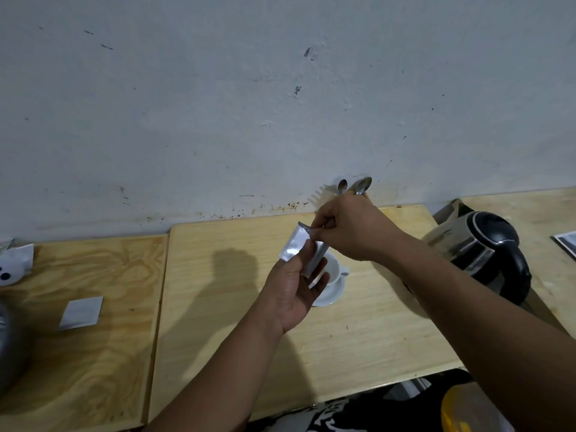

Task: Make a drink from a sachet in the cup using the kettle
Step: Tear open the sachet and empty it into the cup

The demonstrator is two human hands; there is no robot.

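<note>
A silver foil sachet [294, 244] is held up over the middle board. My left hand [294, 286] grips its lower part from below. My right hand [349, 230] pinches its top corner between thumb and fingers. Just behind and below the sachet stands a white cup [333, 269] on a white saucer [334, 293], partly hidden by my left fingers. The steel and black kettle [484, 254] stands to the right, behind my right forearm.
Spoons and a fork [352, 186] stick up by the wall behind my right hand. A flat white sachet [81, 312] lies on the left board. A white bag [14, 263] sits at far left. A yellow object [458, 413] is below the table edge.
</note>
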